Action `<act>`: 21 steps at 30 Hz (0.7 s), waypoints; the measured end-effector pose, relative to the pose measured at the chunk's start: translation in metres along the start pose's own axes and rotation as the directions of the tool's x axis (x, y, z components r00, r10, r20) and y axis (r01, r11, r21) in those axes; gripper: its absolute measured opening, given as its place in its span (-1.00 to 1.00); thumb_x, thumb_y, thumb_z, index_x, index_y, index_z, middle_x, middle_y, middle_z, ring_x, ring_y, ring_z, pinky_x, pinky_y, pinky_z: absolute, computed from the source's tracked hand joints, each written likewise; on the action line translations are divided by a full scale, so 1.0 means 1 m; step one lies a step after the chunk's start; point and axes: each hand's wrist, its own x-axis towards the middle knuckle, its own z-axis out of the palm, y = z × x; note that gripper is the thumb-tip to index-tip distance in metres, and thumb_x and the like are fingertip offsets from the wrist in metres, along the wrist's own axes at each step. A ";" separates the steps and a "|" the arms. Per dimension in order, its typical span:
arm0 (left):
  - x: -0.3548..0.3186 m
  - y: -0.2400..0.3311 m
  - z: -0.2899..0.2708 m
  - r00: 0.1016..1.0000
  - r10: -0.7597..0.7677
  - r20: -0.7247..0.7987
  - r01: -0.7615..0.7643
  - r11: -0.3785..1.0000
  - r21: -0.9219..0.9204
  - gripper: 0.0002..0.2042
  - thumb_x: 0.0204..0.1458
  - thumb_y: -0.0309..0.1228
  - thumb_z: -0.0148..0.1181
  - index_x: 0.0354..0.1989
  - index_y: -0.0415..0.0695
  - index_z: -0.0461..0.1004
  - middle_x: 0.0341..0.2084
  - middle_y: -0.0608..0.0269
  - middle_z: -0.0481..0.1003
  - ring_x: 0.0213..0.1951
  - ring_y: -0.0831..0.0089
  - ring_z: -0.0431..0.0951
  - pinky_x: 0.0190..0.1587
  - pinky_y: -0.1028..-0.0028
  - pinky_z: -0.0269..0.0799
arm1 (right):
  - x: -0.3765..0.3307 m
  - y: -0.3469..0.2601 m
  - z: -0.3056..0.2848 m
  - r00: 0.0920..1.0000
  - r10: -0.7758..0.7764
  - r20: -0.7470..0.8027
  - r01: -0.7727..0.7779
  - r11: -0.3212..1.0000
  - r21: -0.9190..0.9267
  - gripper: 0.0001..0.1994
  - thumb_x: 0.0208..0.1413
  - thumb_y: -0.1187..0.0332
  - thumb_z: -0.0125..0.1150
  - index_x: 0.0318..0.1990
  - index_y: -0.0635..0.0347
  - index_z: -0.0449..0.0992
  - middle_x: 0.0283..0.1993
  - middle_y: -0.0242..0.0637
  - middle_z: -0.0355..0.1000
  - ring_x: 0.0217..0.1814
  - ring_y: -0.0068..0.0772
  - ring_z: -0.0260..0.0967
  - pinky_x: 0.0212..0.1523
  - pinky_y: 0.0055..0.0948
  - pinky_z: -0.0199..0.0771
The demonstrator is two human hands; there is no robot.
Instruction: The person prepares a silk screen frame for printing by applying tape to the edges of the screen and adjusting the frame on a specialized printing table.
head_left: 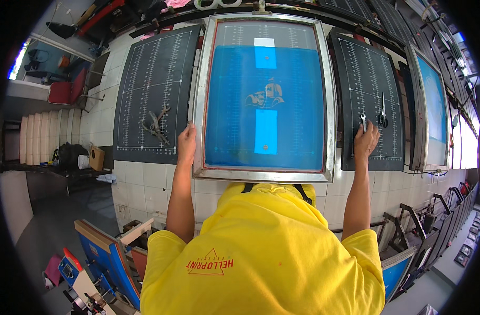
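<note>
A silk-screen frame (328, 131) lies in front of me, its metal border around a blue-coated mesh (229, 126) with a vehicle design in the middle. White paper pieces (265, 140) show through the mesh. My left hand (186, 144) is closed at the frame's left edge, with some fingers hidden. On the right black board (355, 68), my right hand (367, 140) has its fingers bent over the lower end of a small wrench (363, 119). Scissors with dark handles (383, 118) lie just beyond that hand.
Metal clamp-like tools (156, 127) lie on the left black board (161, 63). Another blue screen (431, 100) stands at the far right. Rolls of tape (217, 3) sit at the back. A red chair (69, 89) and framed screens (111, 257) are off to the left.
</note>
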 end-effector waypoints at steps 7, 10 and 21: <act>0.003 -0.003 0.005 0.999 -0.002 -0.048 0.001 1.000 -0.028 -0.53 0.33 -0.22 -0.01 0.21 -0.39 0.37 -0.05 0.12 0.54 -0.04 0.51 0.46 0.07 0.50 0.32 | -0.057 -0.061 -0.025 0.774 0.146 0.616 -0.505 0.729 0.462 -0.56 0.32 0.16 -0.02 0.10 0.40 0.47 -0.08 0.16 0.53 -0.02 0.02 0.51 0.04 -0.19 0.41; 0.011 -0.010 0.001 0.997 0.019 -0.071 -0.019 1.000 -0.005 -0.55 0.32 -0.24 0.01 0.20 -0.40 0.38 -0.08 0.13 0.56 -0.07 0.52 0.46 0.05 0.51 0.33 | -0.057 -0.075 -0.020 0.718 0.215 0.663 -0.613 0.647 0.454 -0.57 0.34 0.17 -0.07 0.04 0.43 0.49 -0.19 0.09 0.53 -0.14 -0.07 0.48 -0.02 -0.22 0.39; 0.002 0.013 0.009 0.998 -0.018 -0.052 0.016 0.999 -0.044 -0.56 0.34 -0.27 -0.02 0.21 -0.41 0.37 -0.02 0.14 0.52 -0.02 0.52 0.45 0.09 0.52 0.30 | -0.032 -0.079 0.001 0.688 0.273 0.673 -0.674 0.585 0.451 -0.59 0.33 0.15 -0.09 -0.38 0.41 0.37 -0.50 -0.11 0.26 -0.41 -0.27 0.17 -0.27 -0.22 0.25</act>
